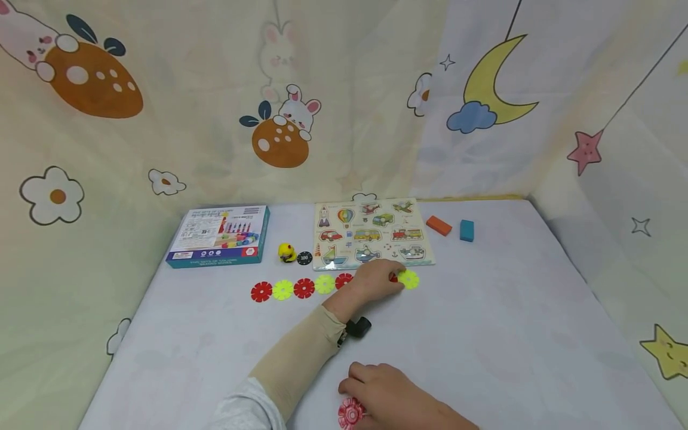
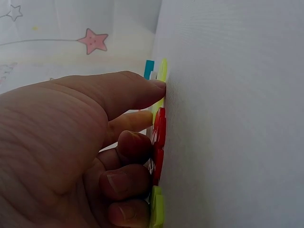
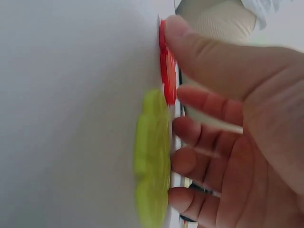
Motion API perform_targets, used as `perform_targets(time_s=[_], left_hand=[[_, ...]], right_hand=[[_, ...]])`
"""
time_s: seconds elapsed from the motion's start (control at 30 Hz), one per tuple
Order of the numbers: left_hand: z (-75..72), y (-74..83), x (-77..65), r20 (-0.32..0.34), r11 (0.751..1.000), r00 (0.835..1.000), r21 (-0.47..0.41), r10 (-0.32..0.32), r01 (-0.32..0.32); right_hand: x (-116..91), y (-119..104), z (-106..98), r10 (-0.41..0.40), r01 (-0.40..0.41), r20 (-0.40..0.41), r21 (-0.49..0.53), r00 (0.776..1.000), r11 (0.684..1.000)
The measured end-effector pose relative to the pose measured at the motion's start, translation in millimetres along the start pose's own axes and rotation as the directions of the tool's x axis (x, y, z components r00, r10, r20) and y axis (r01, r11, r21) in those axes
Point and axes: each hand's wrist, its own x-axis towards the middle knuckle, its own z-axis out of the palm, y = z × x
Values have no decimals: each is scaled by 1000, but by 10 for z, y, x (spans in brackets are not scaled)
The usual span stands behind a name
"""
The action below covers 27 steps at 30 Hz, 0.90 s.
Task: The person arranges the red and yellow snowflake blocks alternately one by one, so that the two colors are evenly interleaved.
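Note:
A row of flat flower-shaped discs alternates red [image 1: 261,291] and yellow-green [image 1: 282,290]. At its right end my left hand [image 1: 373,279] pinches a yellow-green disc [image 1: 409,279] between thumb and index finger, its other fingers curled beside a red disc [image 2: 159,128]. My forearm and hand cover part of the row. Nearer the front edge, my right hand [image 1: 389,394] pinches a red disc [image 1: 350,412] between thumb and index finger. Under its remaining fingers, the right wrist view has another yellow-green disc [image 3: 152,161], which the hand hides from the head view.
Behind the row lies a vehicle picture puzzle board [image 1: 373,234]. Left of it are a black round chip [image 1: 304,258], a small yellow toy [image 1: 287,252] and a flat box [image 1: 217,236]. An orange block [image 1: 438,225] and a blue block [image 1: 466,230] lie at the back right.

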Motion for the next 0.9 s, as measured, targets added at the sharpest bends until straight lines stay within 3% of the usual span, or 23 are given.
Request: perform_targets(time_s=[0.43, 0.67, 0.77, 0.9], left_hand=[[31, -24, 0, -7, 1000, 1000, -21, 8, -9], [27, -7, -13, 8, 999, 1000, -34, -11, 11], [27, -10, -14, 7, 999, 1000, -33, -16, 16], [19, -17, -15, 2, 999, 1000, -37, -13, 13]], right_hand=[[102, -143, -74, 162, -169, 75, 101, 984, 980], [147, -261, -112, 308, -353, 202, 246, 929, 903], [130, -270, -139, 295, -353, 220, 308, 930, 884], [89, -194, -267, 234, -291, 187, 399, 954, 869]])
